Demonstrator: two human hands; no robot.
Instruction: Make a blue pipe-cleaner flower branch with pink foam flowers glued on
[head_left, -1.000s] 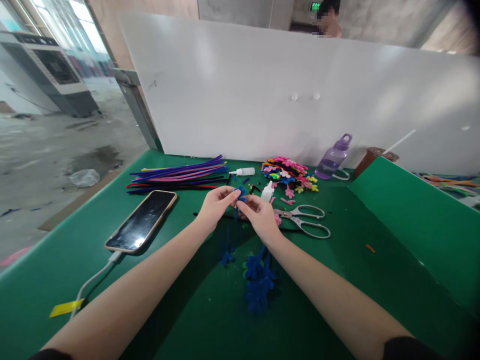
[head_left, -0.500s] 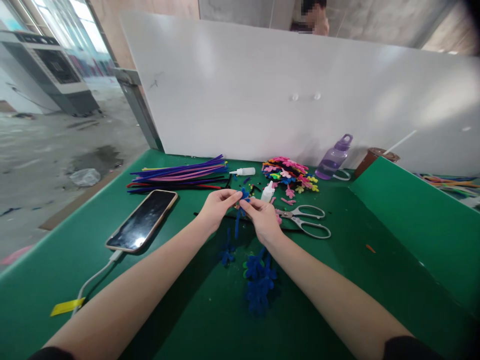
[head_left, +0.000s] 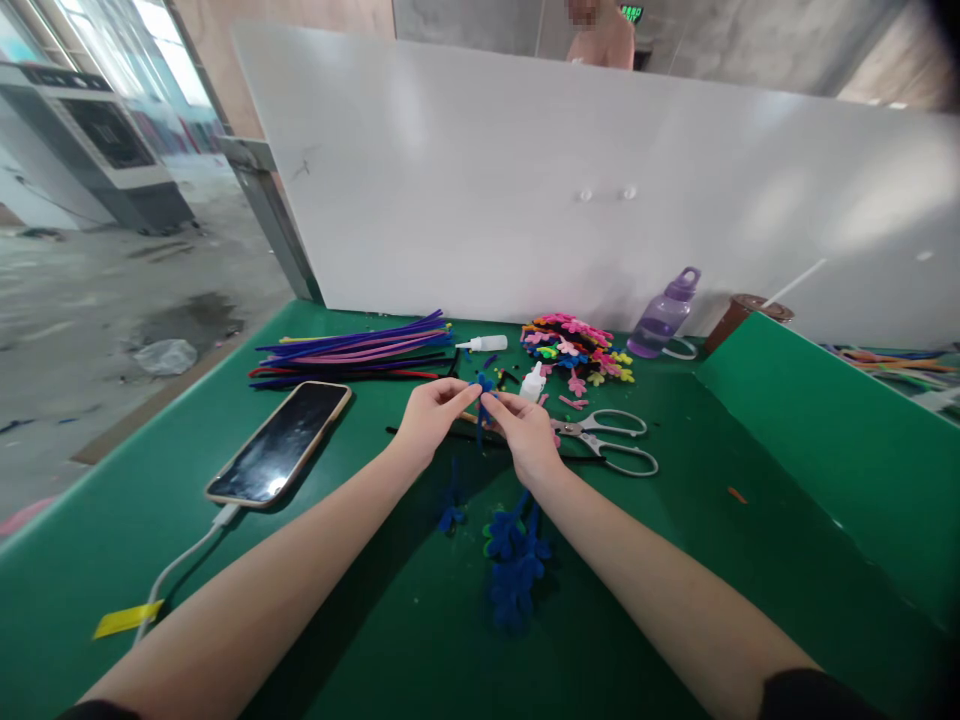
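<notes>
"In the head view, what are the hands doing?"

"The left hand [head_left: 429, 418] is nearly closed, pinching a blue flower [head_left: 485, 382] between thumb and fingers. The right hand [head_left: 531, 432] pinches it from the other side, just as closed."

"Where is that flower, then?"

"Up between the fingertips, above the green surface [head_left: 360, 630], with its blue stem hanging down."

"And nearer the person?"

"A small blue flower [head_left: 450, 518], and right of it a blue bunch [head_left: 517, 575] with a little green at its edge."

"Past the hands?"

"A white bottle [head_left: 532, 384] just beyond the right hand. Farther back, another bottle [head_left: 491, 343] lies between the fuzzy sticks [head_left: 360, 352] and the colourful pile [head_left: 574, 345]."

"At the sides?"

"Scissors [head_left: 596, 432] on the right, blades partly hidden, and a plugged-in phone [head_left: 281, 445] on the left."
</notes>
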